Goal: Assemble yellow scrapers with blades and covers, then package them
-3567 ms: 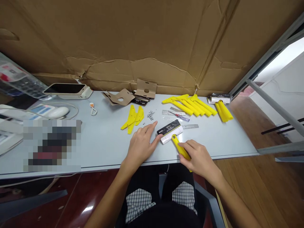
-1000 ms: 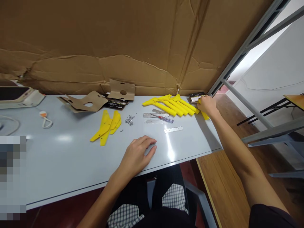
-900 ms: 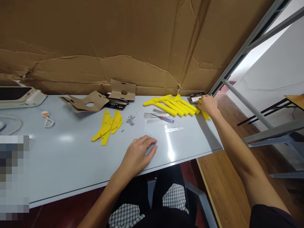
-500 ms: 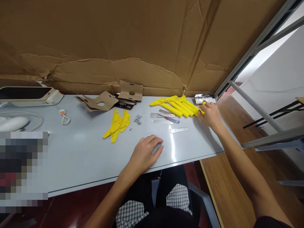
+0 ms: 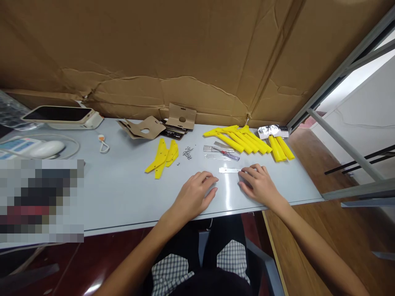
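My left hand (image 5: 195, 195) rests on the table near its front edge, fingers curved, thumb apart, holding nothing. Facing it across a small gap, my right hand (image 5: 258, 184) has its fingertips at the right end of a flat metal strip (image 5: 228, 170); whether they press on it I cannot tell. Beyond the strip lie more thin metal strips (image 5: 217, 156) and a screwdriver (image 5: 227, 153) with a clear purple handle. A pile of small screws (image 5: 188, 153) sits left of them. Yellow flat plastic pieces (image 5: 160, 158) overlap farther left.
Several long yellow handle-like pieces (image 5: 243, 140) lie at the back right. More yellow pieces (image 5: 277, 149) lean by a silvery packet (image 5: 273, 131). Opened cardboard packaging (image 5: 145, 128) stands at the back. A phone (image 5: 58, 114) and white cable (image 5: 104, 146) are left. A cardboard wall (image 5: 154, 49) rises behind.
My right hand has come away from the yellow pieces at the back right, moving left and nearer to the metal strip. My left hand stays in place. The view has shifted slightly.
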Demonstrator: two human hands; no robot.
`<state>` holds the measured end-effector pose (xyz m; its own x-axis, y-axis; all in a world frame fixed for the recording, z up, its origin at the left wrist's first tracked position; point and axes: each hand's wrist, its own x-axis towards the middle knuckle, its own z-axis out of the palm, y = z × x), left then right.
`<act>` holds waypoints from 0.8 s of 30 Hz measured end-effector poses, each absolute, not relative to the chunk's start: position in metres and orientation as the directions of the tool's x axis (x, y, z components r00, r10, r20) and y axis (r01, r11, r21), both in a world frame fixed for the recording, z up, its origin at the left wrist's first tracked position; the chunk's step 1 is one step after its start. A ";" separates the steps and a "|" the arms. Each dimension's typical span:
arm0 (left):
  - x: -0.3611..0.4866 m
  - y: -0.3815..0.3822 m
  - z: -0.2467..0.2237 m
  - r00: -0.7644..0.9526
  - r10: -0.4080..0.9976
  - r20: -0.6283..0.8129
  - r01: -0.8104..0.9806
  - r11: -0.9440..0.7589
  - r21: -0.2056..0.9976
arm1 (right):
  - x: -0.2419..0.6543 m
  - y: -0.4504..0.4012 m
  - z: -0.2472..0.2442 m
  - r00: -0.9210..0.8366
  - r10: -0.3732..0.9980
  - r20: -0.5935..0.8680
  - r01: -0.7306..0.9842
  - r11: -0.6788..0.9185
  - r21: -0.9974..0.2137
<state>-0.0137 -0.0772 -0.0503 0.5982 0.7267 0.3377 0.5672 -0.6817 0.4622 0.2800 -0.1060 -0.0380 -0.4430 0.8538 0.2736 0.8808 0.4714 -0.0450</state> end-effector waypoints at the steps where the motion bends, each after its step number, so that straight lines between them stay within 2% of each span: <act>1: -0.015 -0.075 -0.048 0.610 0.720 0.332 0.578 -0.690 0.435 | 0.271 -0.105 -0.038 -0.459 0.848 0.265 0.872 0.487 -0.045; 8: -0.030 -0.029 -0.022 0.716 0.692 0.087 0.679 -0.720 0.139 | 0.207 -0.068 -0.040 -0.581 0.779 0.235 0.797 0.603 -0.027; 12: -0.037 -0.001 -0.016 0.736 0.676 0.033 0.674 -0.736 0.061 | 0.196 -0.042 -0.034 -0.637 0.738 0.223 0.752 0.659 -0.030; 15: -0.044 0.009 -0.020 0.753 0.656 0.047 0.650 -0.753 0.099 | 0.209 -0.020 -0.018 -0.609 0.750 0.259 0.762 0.643 -0.072; 17: -0.050 0.010 -0.023 0.754 0.653 0.065 0.640 -0.754 0.152 | 0.225 -0.004 -0.006 -0.483 0.819 0.311 0.848 0.525 -0.067; 19: -0.056 0.009 -0.024 0.748 0.658 0.087 0.633 -0.747 0.204 | 0.240 0.011 0.004 -0.340 0.875 0.344 0.932 0.363 -0.003; 21: -0.061 0.008 -0.023 0.741 0.662 0.111 0.626 -0.741 0.244 | 0.248 0.023 0.007 -0.267 0.920 0.287 0.964 0.259 0.065; 24: -0.065 0.009 -0.019 0.731 0.669 0.131 0.625 -0.735 0.265 | 0.248 0.030 0.003 -0.216 0.956 0.199 0.975 0.200 0.099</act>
